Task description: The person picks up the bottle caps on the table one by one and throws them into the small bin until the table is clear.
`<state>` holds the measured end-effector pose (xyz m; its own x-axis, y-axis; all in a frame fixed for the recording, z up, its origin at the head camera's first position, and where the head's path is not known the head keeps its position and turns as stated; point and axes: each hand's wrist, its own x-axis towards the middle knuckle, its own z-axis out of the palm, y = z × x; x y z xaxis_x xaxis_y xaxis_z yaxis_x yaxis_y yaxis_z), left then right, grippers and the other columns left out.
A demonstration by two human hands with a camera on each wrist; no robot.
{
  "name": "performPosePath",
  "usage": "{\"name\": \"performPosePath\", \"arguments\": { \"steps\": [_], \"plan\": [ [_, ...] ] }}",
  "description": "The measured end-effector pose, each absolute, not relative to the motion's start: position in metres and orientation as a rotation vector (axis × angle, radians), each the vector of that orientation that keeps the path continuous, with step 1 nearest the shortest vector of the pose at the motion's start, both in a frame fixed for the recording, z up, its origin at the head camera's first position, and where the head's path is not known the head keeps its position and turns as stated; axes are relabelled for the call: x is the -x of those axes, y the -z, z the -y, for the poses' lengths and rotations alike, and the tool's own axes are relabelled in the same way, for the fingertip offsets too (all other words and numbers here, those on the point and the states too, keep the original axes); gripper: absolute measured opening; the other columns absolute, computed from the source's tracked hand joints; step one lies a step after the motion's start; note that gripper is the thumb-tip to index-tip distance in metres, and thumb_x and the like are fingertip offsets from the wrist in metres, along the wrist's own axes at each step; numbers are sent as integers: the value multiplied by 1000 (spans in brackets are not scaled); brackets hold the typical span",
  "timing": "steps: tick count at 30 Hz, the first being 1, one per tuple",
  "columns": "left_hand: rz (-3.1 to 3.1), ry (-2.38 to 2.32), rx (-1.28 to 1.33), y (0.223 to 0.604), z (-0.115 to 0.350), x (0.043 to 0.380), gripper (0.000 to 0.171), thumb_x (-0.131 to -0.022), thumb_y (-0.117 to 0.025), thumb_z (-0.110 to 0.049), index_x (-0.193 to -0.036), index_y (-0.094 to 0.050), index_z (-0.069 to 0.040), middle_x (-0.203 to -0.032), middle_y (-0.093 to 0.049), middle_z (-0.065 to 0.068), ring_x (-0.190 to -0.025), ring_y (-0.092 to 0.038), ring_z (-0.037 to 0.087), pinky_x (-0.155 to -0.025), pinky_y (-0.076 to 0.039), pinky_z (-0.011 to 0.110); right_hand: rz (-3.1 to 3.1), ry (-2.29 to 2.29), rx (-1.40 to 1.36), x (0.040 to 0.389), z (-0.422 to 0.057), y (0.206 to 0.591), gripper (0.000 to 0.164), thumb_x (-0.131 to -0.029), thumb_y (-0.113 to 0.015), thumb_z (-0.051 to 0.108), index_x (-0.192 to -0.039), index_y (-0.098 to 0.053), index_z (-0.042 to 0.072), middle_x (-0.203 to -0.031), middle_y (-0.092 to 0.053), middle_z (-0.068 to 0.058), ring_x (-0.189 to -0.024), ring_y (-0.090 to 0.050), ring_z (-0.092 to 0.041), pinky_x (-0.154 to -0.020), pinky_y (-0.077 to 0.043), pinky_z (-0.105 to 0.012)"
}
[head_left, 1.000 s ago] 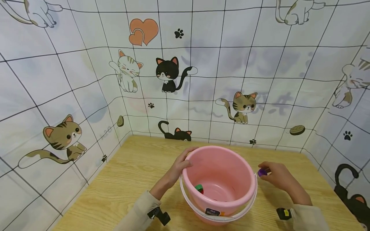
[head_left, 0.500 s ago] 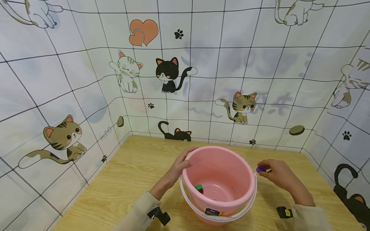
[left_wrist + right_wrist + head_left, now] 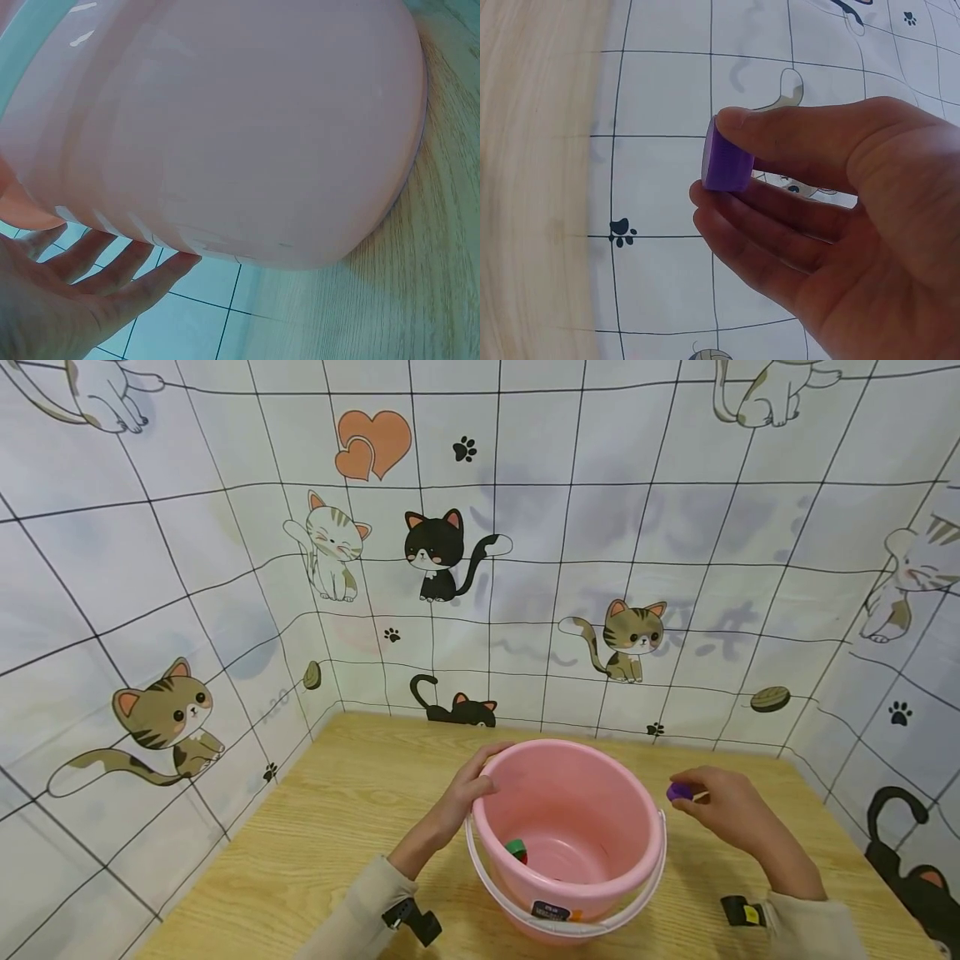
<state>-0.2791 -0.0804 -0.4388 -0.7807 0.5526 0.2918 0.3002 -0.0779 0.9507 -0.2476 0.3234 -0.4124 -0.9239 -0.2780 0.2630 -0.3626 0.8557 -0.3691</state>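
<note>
A pink bucket (image 3: 567,887) with a white handle (image 3: 581,930) stands on the wooden table, its mouth tipped toward me. My left hand (image 3: 459,797) holds its left rim, thumb at the edge, and the fingers (image 3: 150,289) lie along the outer wall in the left wrist view. Right of the bucket and apart from it, my right hand (image 3: 731,808) pinches a purple bottle cap (image 3: 727,161) between thumb and fingertips. Inside the bucket lies a small green piece (image 3: 516,847) with something red beside it; both are partly hidden by the near rim.
The wooden table (image 3: 360,777) reaches back to a white sheet (image 3: 525,460) printed with cats and grid lines, which also runs along the left and right sides. A dark label (image 3: 551,911) is on the bucket's front.
My right hand has risen slightly and moved a little away from me with the purple bottle cap. My left hand and the bucket have stayed in place.
</note>
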Motion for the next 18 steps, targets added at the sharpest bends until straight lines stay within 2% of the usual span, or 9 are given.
{"name": "performPosePath", "arguments": {
  "steps": [5, 10, 18],
  "plan": [
    [-1985, -1962, -938, 437, 81, 278, 65, -93, -47, -21, -157, -39, -24, -147, -52, 21, -111, -65, 54, -87, -57, 66, 2819, -619, -488, 245, -321, 408, 33, -88, -76, 8, -117, -72, -7, -105, -74, -18, -91, -73, -30, -70, -63, -37],
    [-1988, -1965, -939, 437, 81, 277, 65, -93, -47, -20, -157, -38, -21, -147, -52, 22, -110, -65, 52, -87, -59, 63, 2799, -625, -499, 243, -320, 405, 32, -88, -76, 8, -116, -72, -7, -105, -74, -19, -91, -73, -31, -70, -63, -36],
    [-1996, -1964, -929, 438, 80, 278, 66, -91, -47, -19, -156, -40, -23, -147, -52, 21, -110, -65, 49, -88, -58, 64, 2784, -616, -493, 238, -317, 400, 33, -89, -76, 9, -118, -71, -7, -108, -74, -21, -91, -73, -31, -71, -63, -36]
  ]
}}
